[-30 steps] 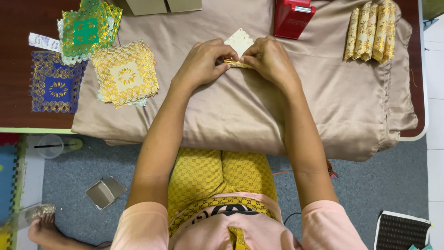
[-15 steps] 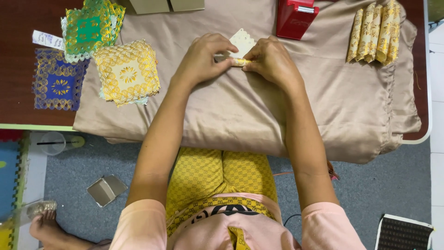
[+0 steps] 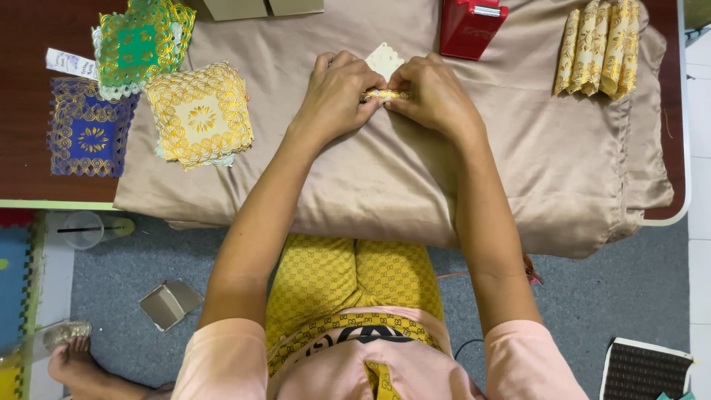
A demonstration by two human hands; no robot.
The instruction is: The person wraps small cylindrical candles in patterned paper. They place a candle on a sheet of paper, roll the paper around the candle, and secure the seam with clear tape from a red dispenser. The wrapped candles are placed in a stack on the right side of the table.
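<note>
My left hand (image 3: 337, 92) and my right hand (image 3: 433, 96) meet over a tan cloth (image 3: 415, 170) spread on the table. Between the fingertips of both hands I pinch a small gold-and-cream lace paper piece (image 3: 385, 95), rolled or folded into a narrow strip. A white corner of the paper piece (image 3: 385, 58) sticks out beyond my fingers. Most of the strip is hidden under my fingers.
A stack of yellow lace squares (image 3: 198, 111) lies to the left, with green ones (image 3: 141, 44) and a blue one (image 3: 90, 127) beyond. Several folded gold strips (image 3: 601, 46) lie far right. A red box (image 3: 470, 26) stands behind my hands. Another person's foot (image 3: 70, 355) rests on the floor.
The paper piece is rolled tighter into a strip between my fingers, and less of its white corner shows. My hands have stayed at the same spot.
</note>
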